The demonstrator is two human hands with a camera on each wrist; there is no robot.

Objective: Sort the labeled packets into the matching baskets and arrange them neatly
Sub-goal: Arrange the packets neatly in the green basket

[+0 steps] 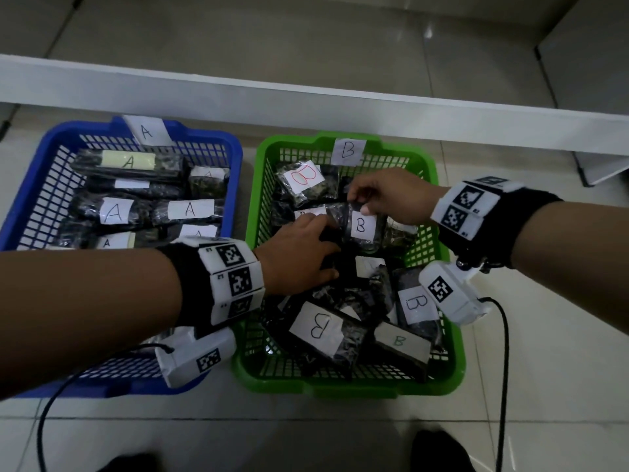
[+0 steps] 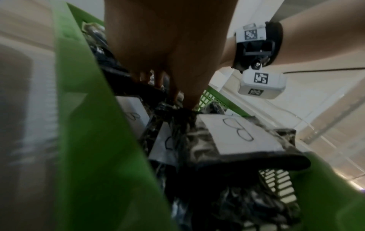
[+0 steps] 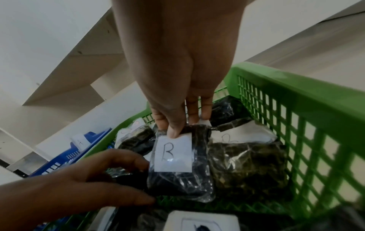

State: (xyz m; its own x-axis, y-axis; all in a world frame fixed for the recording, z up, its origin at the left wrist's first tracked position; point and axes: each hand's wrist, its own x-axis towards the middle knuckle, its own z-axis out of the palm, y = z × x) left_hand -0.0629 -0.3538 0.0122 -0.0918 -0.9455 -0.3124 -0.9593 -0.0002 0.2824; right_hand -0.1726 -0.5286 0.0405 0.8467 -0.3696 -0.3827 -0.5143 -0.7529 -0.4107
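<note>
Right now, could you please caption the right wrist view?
The right hand pinches a B-labeled packet inside the green basket while the left hand reaches in beside it.

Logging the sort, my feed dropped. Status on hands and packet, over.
Right hand pinches B packet by its top, in green basket. Left hand grips its left side. Around it other B packets lie askew; nothing blocking.

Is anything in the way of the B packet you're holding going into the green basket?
Nothing visible. The right hand pinches the B packet, the left hand holds its side, inside the green basket over bare mesh.
</note>
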